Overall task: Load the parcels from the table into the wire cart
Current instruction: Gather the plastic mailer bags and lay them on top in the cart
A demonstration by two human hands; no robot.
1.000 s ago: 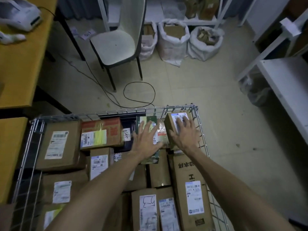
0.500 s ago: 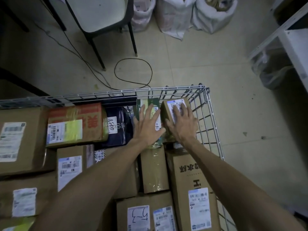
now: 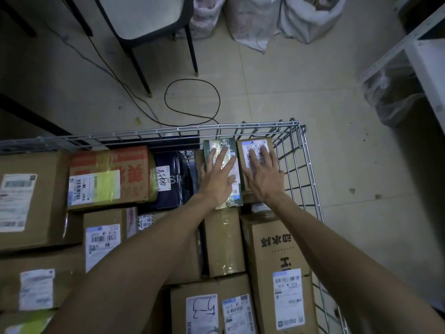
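Parcels (image 3: 224, 242) fill the wire cart (image 3: 144, 136). About a dozen show in all, though the arms hide parts of some. Most are brown cardboard boxes with white labels; one is a red-printed box (image 3: 108, 160) and one a dark blue parcel (image 3: 173, 182). Two of them lie side by side, touching, in the cart's far right corner: one green parcel (image 3: 218, 144) and one small brown box (image 3: 267, 143).

Two hands are in the cart. The left hand (image 3: 218, 182) lies flat on the green parcel, its grip apart, fingers straight and spread. The right hand (image 3: 263, 175) lies flat on the small brown box, partly over its label, grip likewise apart and clamped on nothing.

Beyond the cart, one chair (image 3: 149, 18) and three white sacks (image 3: 310, 20) stand on the floor. One black cable (image 3: 192, 79) lies looped between chair and cart.
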